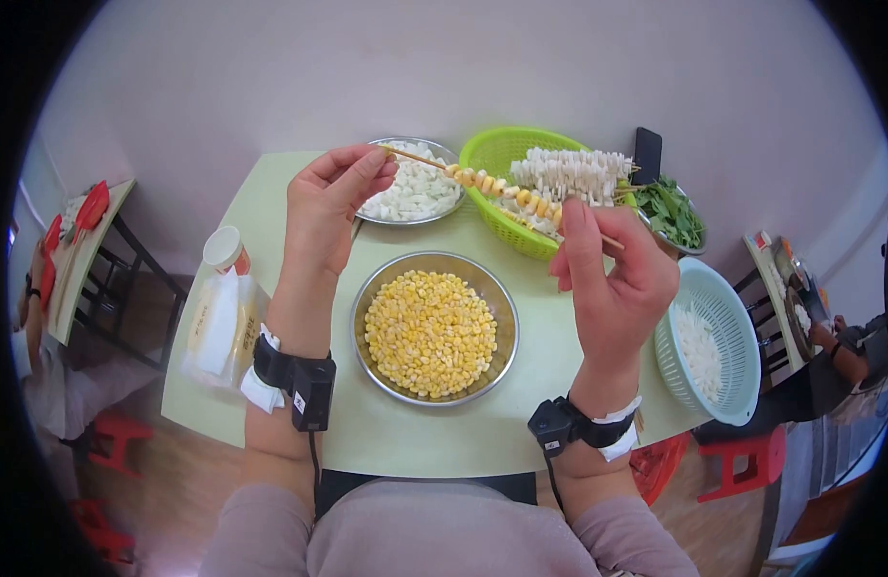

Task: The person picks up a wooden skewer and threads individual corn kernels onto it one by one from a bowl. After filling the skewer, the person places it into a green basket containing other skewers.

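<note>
A wooden skewer [489, 183] threaded with yellow corn kernels stretches between my two hands, above the table. My left hand [340, 192] pinches its bare end at the left. Around the other end, close to the last kernels, the fingers of my right hand [612, 274] are closed. Below the skewer stands a steel bowl [507, 337] of loose corn kernels [429, 332]. Behind my right hand, a green basket [477, 149] holds several skewers of white pieces [569, 168]. A steel plate [391, 221] of white chunks [415, 192] lies beyond my left hand.
On the right are a pale blue basket [742, 409] with white strips, leafy greens [670, 212] and a black phone [647, 154]. A tissue pack [223, 322] and a white-lidded cup [225, 248] stand at left. Other people sit at side tables; a red stool [747, 466] is at right.
</note>
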Tool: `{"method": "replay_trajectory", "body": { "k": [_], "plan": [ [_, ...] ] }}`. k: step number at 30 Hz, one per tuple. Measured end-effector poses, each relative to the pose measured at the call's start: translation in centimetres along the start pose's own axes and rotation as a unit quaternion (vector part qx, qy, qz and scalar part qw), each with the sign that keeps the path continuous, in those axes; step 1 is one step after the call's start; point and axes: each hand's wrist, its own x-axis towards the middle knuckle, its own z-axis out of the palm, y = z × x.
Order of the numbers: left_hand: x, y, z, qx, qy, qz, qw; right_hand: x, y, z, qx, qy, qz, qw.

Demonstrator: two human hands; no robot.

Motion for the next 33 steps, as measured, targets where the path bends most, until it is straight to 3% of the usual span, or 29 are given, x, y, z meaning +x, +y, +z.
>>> {"method": "replay_trajectory", "body": {
  "k": [13, 33],
  "plan": [
    [-0.2, 0.3, 0.4, 0.062, -0.002, 0.088, 0.994, -0.3, -1.3, 0.5, -0.026, -0.011, -0.023, 0.999],
    [-0.2, 0.3, 0.3, 0.067, -0.001, 0.098, 0.993, -0.3, -0.7, 0.6, 0.027, -0.034, 0.031, 0.999]
  ]
}}
